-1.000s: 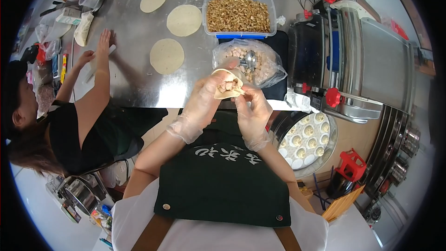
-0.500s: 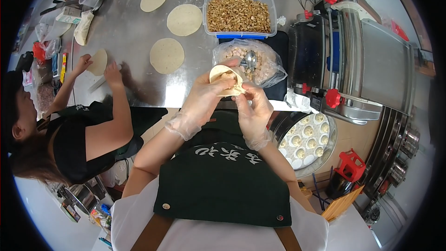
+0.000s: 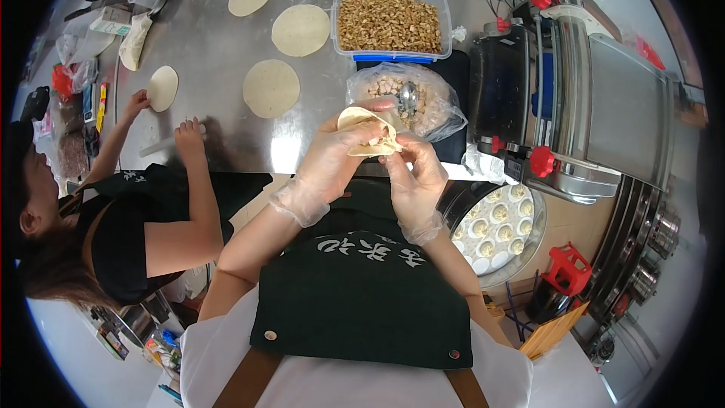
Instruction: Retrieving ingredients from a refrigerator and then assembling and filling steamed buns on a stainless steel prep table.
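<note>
Both my hands wear clear plastic gloves and meet over the counter's front edge. My left hand cups a partly pleated bun, its thumb pressed onto the filling inside the pale dough. At the bun's right side, the fingers of my right hand pinch the folded dough rim. Some of the dough wrapper still stands up round and unfolded at the back left. Just beyond my hands lies a plastic bag of pale diced filling, with a metal scoop resting in it.
Behind the bag stands a plastic tub of brown chopped filling. Flat dough rounds lie on the steel counter. A dough-rolling machine stands right. Pleated buns fill a round steamer tray below. At left, a co-worker's hand rests on a rolling pin.
My right fingers shift slightly along the dough rim, and the wrapper tilts a little. The co-worker's dough round now lies on the counter, and their right hand has moved onto the rolling pin.
</note>
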### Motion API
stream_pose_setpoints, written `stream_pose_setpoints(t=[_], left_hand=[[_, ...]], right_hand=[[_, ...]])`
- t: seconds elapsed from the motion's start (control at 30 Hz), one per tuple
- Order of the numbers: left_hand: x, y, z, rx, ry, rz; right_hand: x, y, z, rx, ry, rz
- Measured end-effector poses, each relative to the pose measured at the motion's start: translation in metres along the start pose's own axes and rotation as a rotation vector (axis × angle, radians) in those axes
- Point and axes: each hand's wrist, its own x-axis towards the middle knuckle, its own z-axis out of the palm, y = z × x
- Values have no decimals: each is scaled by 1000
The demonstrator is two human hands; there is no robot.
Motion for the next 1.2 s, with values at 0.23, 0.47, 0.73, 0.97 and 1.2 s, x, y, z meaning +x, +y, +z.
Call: stream_pose_setpoints(t=[0.23,0.47,0.73,0.97,1.2], left_hand=[[1,-12,0,150,-8,126],[3,-13,-5,491,-47,213],[5,4,-10,802,-254,315],[9,11,0,988,-129,307],[-3,-32,13,196,47,296]], right_hand=[[4,-5,0,-42,12,43],[12,-14,2,-271,46,-155],[13,-17,-7,-446,-18,-360],[11,-18,-7,-238,39,-180],[4,-13,1,-21,121,-33]])
